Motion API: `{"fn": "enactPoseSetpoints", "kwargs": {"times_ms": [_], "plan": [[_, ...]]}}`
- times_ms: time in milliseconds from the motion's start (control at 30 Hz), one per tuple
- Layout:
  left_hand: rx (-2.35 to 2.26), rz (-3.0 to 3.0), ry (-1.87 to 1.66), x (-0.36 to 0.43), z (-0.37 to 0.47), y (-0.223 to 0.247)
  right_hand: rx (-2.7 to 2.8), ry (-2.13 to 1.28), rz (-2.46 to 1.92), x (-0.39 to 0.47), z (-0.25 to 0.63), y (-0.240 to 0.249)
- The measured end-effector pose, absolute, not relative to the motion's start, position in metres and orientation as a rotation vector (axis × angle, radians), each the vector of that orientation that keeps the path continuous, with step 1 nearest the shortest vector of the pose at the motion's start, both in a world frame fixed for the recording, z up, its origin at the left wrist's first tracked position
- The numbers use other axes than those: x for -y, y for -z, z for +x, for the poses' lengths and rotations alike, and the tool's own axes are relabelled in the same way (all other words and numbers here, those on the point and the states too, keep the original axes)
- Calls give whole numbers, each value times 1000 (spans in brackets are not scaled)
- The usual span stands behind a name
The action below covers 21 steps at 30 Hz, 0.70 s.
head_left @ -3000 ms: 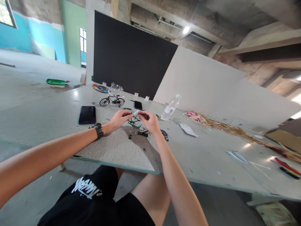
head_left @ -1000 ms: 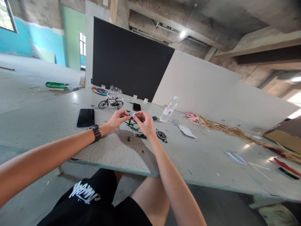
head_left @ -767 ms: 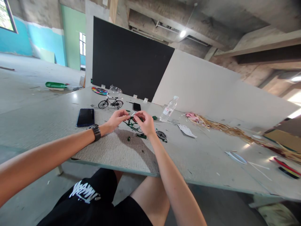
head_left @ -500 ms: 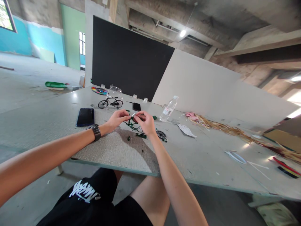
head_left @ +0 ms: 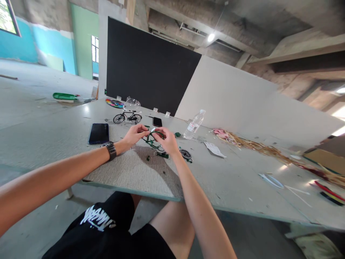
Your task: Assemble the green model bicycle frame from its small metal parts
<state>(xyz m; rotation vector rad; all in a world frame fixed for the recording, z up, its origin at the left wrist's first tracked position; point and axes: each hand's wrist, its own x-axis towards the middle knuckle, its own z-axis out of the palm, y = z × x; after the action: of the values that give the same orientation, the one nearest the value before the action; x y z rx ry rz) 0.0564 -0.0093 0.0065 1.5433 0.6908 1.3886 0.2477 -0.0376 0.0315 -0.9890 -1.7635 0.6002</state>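
Observation:
A dark green curved part (head_left: 157, 132) of a model bicycle is between my hands above the table. My right hand (head_left: 168, 141) pinches it from the right. The fingers of my left hand (head_left: 136, 134) are pressed together at its left end, beside a small pale piece (head_left: 152, 130). Below my hands lie a green bicycle frame (head_left: 152, 144) and a green piece (head_left: 162, 155). To the right of them is a small spoked wheel (head_left: 185, 154). An assembled black model bicycle (head_left: 127, 117) stands further back.
A tablet-like dark device (head_left: 99, 133) lies left of my left hand, and a phone (head_left: 157, 122) behind my hands. A clear bottle (head_left: 194, 125) stands to the right, near a paper slip (head_left: 214, 149). Wood strips (head_left: 253, 144) run along the board, and the table's front edge (head_left: 129, 191) is near my legs.
The curved green part now shows between my hands, where it was mostly hidden by my right fingers. My right fingers have shifted slightly; my left hand has barely moved.

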Motion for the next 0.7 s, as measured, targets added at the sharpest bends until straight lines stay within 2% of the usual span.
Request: {"fn": "enactPoseSetpoints", "kwargs": {"times_ms": [333, 700], "plan": [[-611, 1595, -1387, 8, 58, -5, 1741, -586, -934, 40, 243, -29], [-580, 1540, -1344, 4, 60, 3, 1938, -116, -888, 45, 244, -35]]}}
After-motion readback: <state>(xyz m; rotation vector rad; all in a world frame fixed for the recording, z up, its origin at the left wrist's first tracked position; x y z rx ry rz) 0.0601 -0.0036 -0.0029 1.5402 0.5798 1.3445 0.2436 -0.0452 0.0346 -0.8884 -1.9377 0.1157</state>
